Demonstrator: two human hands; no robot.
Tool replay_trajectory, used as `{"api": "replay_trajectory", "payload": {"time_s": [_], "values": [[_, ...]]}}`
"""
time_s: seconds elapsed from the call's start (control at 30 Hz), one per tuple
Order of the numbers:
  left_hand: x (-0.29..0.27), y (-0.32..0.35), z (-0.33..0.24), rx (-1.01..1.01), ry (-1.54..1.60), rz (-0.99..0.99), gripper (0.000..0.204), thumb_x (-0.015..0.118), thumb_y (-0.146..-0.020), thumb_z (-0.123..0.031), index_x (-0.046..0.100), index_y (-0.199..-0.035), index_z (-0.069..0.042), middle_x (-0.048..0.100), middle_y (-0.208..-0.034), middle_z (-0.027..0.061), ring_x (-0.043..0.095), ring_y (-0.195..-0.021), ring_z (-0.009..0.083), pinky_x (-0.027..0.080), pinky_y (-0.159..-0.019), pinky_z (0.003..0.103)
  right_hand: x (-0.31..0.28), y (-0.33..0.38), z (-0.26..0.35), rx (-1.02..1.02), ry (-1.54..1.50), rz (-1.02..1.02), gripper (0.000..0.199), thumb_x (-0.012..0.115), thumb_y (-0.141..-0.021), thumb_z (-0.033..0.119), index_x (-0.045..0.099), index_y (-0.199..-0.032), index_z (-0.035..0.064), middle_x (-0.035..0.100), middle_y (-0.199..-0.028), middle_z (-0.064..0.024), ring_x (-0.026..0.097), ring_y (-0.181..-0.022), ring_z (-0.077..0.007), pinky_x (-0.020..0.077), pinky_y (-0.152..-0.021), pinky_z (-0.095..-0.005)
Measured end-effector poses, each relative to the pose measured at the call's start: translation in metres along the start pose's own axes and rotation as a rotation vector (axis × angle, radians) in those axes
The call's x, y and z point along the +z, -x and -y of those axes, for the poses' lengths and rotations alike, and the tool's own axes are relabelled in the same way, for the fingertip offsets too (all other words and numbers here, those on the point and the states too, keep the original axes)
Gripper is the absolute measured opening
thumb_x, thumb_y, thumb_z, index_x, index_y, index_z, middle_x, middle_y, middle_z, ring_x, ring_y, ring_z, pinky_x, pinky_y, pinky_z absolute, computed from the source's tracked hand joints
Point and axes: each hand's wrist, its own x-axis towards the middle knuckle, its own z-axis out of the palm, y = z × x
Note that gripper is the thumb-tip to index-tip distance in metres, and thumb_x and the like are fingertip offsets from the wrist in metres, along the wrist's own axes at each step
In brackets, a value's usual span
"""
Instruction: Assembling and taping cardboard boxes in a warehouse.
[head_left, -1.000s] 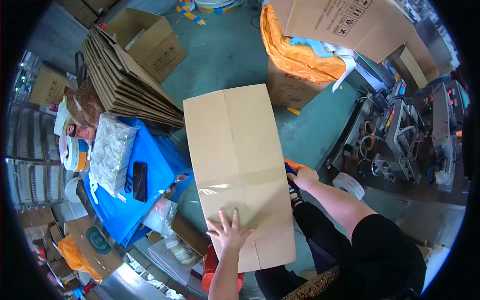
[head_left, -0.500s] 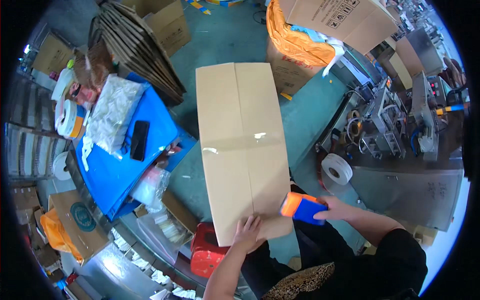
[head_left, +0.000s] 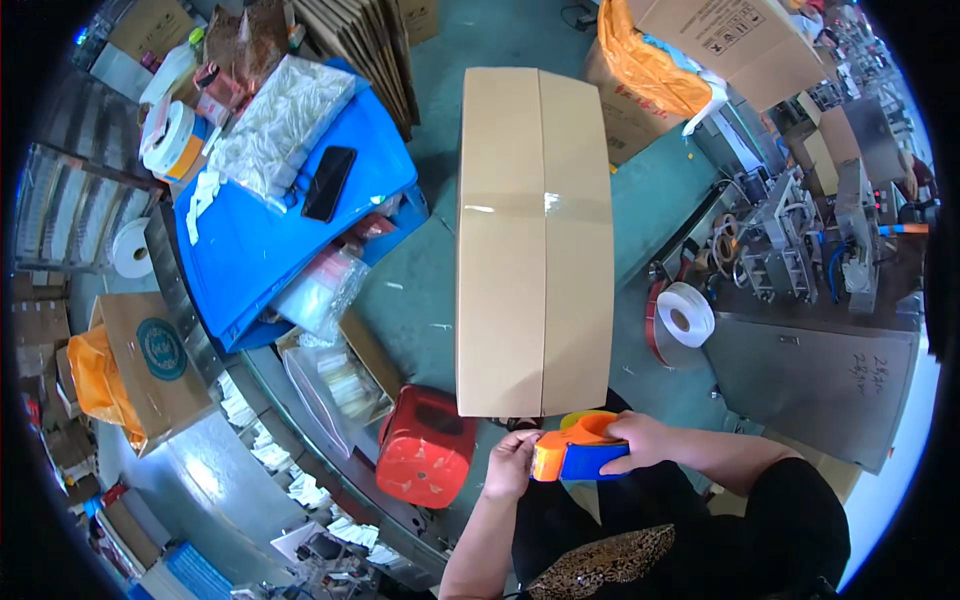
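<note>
In front of me stands a long closed cardboard box [head_left: 500,320], its flaps meeting along a lengthwise seam. A strip of clear tape crosses its middle. My right hand [head_left: 643,440] is closed round an orange and blue tape dispenser [head_left: 592,462] between my body and the box's near end. A yellow tape roll shows at the dispenser's far side. My left hand [head_left: 512,464] is pinched at the dispenser's left end; what its fingertips hold is too small to make out.
A red stool [head_left: 427,447] stands left of the box. Farther left, a blue bin [head_left: 300,230] carries a phone [head_left: 329,184] and a plastic bag of white pieces [head_left: 277,130]. At right are a white roll [head_left: 686,314] and a metal machine bench [head_left: 810,380].
My left hand has left the box top and come to the dispenser's end. My right hand has brought the dispenser left and slightly down. In view, the box sits farther up and straighter.
</note>
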Motion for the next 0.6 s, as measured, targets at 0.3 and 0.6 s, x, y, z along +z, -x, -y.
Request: {"api": "replay_trajectory", "payload": {"time_s": [0.3,0.6], "values": [[-0.148,-0.028,-0.070,0.354,-0.371,-0.370,0.007,0.054,-0.073,0.001,0.057,-0.071,-0.005,0.053,-0.069,0.0017,0.049,-0.060,0.0109,0.041,-0.057,0.024,0.003,0.030,-0.054,0.301,0.237,0.210,0.053,0.064,-0.067,0.053,0.056,-0.081,0.0023,0.057,-0.078,-0.0183,0.056,-0.076,-0.0356,0.0439,-0.068,-0.0421],[-0.234,-0.099,-0.086,0.205,-0.403,-0.750,0.007,0.059,-0.082,-0.014,0.059,-0.083,-0.007,0.057,-0.071,-0.0007,0.051,-0.057,0.0067,0.039,-0.050,0.019,-0.023,0.094,-0.057,0.157,0.470,0.039,0.049,0.074,-0.056,0.042,0.058,-0.083,0.0038,0.060,-0.079,-0.0108,0.059,-0.078,-0.0276,0.0418,-0.077,-0.0392]]}}
